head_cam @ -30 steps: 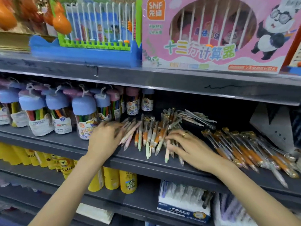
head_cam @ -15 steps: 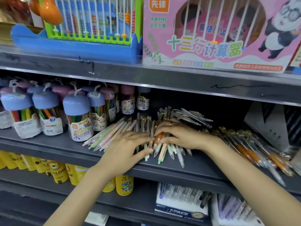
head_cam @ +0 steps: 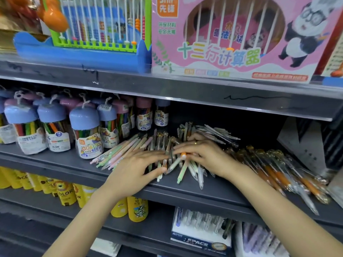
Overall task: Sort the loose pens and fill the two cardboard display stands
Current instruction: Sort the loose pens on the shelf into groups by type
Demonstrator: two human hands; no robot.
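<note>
Now your left hand (head_cam: 137, 167) and right hand (head_cam: 206, 154), fingers spread flat, press the loose pastel plastic pens (head_cam: 130, 151) beside the blue-capped crayon jar (head_cam: 87, 134), apparently to gather them.

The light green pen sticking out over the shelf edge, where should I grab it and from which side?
Take the light green pen by its lower barrel, coming from the front: that end juts free past the shelf lip, while its upper end is buried under the right hand and neighbouring pens.
</note>
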